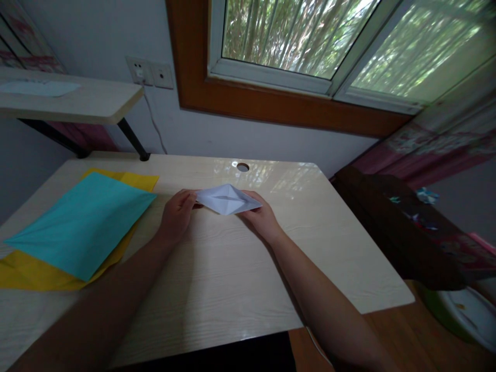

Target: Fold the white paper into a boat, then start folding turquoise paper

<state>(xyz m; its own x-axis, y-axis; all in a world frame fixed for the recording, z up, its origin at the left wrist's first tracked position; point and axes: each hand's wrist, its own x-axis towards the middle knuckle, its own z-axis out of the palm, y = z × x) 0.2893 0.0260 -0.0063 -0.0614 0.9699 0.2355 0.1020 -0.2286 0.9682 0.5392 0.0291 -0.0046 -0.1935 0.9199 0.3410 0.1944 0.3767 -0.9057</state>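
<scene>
A folded white paper shape (228,199) with creases is held just above the pale wooden desk (232,268), near the desk's far middle. My left hand (177,213) pinches its left end. My right hand (260,214) grips its right side from underneath, fingers partly hidden by the paper. Both forearms reach in from the bottom of the view.
A turquoise paper sheet (83,222) lies on a yellow sheet (27,271) at the desk's left. A cable hole (243,167) sits near the far edge. A raised shelf (77,103), wall sockets (149,73), a window and a dark piece of furniture (391,227) at right surround the desk.
</scene>
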